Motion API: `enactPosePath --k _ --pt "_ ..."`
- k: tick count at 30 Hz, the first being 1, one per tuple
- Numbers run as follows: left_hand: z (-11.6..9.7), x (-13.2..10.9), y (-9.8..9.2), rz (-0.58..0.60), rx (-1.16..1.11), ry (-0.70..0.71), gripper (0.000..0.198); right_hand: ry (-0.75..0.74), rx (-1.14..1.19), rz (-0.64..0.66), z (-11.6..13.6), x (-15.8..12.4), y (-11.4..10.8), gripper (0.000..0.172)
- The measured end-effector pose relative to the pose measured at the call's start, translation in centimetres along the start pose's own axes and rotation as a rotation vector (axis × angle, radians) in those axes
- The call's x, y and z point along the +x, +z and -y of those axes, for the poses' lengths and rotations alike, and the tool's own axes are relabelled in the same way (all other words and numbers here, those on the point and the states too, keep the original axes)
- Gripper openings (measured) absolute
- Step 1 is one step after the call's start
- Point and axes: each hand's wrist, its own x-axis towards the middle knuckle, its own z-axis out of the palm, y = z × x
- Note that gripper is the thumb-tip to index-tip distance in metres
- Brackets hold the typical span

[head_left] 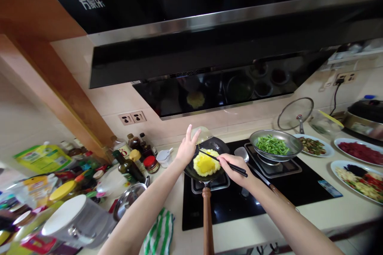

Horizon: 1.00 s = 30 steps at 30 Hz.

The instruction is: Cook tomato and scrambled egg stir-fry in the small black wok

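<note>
A dark wok (189, 170) with a wooden handle (207, 219) stands on the left burner, and puffed yellow egg (207, 163) lies in it, wetter in the middle. My left hand (187, 147) is closed on the edge of a see-through bowl (205, 134), tipped above the far side of the wok; its fingers partly cover the bowl. A thin yellow strand seems to hang from it. Black chopsticks (237, 168) are gripped in my right hand (231, 167), their tips reaching over the egg toward the bowl.
A metal spatula (263, 177) lies across the black hob (209, 213). Chopped greens (272, 144) fill a steel bowl (254, 149) on the right burner. Plates of cut food (360, 151) stand to the right. Bottles (127, 167) and jars crowd the left; the range hood (194, 57) overhangs.
</note>
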Motion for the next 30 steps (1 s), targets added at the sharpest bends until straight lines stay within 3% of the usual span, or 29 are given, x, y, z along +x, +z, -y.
enactPosePath --k 22,30 --pt "-0.8 -0.2 0.1 0.026 -0.025 -0.033 0.073 0.005 0.015 -0.008 -0.7 -0.2 0.1 0.030" --pt "-1.0 0.1 1.0 0.042 -0.008 -0.044 0.077 -0.026 0.027 0.013 -0.6 0.2 1.5 0.032"
